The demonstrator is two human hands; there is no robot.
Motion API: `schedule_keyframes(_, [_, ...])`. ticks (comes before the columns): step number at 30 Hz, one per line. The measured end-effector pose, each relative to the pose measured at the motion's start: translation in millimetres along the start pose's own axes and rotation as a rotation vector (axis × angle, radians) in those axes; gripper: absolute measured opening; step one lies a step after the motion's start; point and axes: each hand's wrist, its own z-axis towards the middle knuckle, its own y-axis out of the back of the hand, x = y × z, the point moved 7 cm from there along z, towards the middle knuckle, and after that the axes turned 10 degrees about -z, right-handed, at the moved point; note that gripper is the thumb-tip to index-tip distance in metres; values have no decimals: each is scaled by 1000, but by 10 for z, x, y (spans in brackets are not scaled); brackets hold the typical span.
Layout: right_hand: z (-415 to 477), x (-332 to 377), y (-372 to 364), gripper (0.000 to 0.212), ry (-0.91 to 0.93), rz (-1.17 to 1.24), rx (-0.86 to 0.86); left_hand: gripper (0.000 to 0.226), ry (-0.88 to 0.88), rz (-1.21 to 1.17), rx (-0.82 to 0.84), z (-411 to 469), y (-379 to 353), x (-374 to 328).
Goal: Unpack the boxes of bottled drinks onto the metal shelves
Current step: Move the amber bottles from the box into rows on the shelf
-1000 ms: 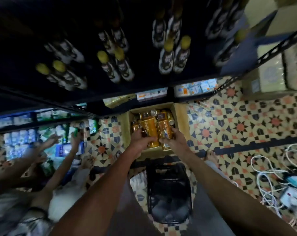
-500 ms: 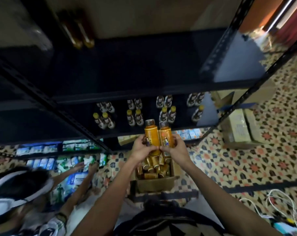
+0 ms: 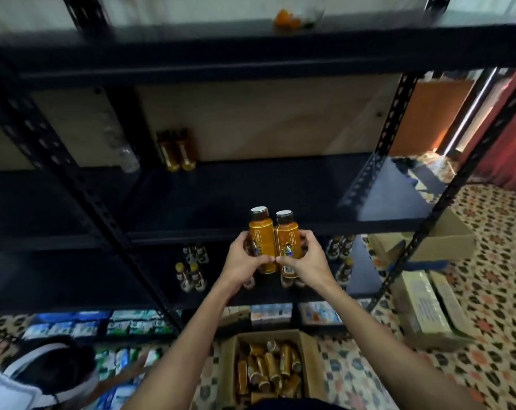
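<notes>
My left hand point(image 3: 241, 263) grips one orange bottle point(image 3: 260, 232) with a dark cap. My right hand point(image 3: 305, 261) grips a second orange bottle point(image 3: 287, 236) pressed against the first. Both bottles are upright, held just in front of the edge of a dark metal shelf point(image 3: 251, 196). Two more orange bottles point(image 3: 177, 150) stand at the back of that shelf. Below my arms an open cardboard box point(image 3: 230, 368) on the floor holds several orange bottles point(image 3: 268, 368) lying loose.
The shelf below carries several dark bottles with yellow caps point(image 3: 190, 275). Perforated black uprights point(image 3: 103, 202) frame the bays. Another person point(image 3: 44, 377) crouches at the lower left by packs of drinks point(image 3: 82, 324). Cardboard boxes point(image 3: 422, 312) sit on the patterned floor at right.
Both hands lifted the two orange bottles out of the box on the floor and raised them to the level of the middle shelf. My view has tilted up.
</notes>
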Motion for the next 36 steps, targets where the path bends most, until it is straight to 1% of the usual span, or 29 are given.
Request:
schedule_keyframes(5, [327, 442, 191, 66, 92, -40, -82, 69, -173, 74, -30, 269, 92, -557])
schedule_keyframes(12, [758, 723, 366, 70, 121, -87, -214, 69, -236, 141, -52, 726, 68, -983])
schedule_keyframes(15, [931, 694, 339, 72, 102, -115, -216, 70, -222, 152, -66, 881, 46, -940])
schedule_keyframes(21, [1233, 576, 255, 65, 63, -146, -166, 62, -184, 161, -95, 1132, 4, -812])
schedule_keyframes(24, [1336, 481, 205, 63, 37, -152, -138, 64, -152, 184, -96, 1246, -20, -735])
schedule_keyframes(27, [1400, 384, 168, 60, 9, -139, -137, 60, -146, 195, -91, 1308, -57, -687])
schedule_keyframes(30, [1422, 377, 176, 60, 26, -127, -146, 57, -154, 175, -92, 1331, -100, -683])
schedule_keyframes(32, [1450, 324, 156, 66, 26, -139, -135, 59, -142, 174, -81, 1328, -107, -656])
schedule_keyframes(33, [1446, 307, 145, 73, 35, -154, -121, 64, -139, 180, -60, 1318, -103, -645])
schedule_keyframes(36, [1424, 338, 237, 99, 87, -170, -128, 89, -164, 164, 44, 1296, -57, -765])
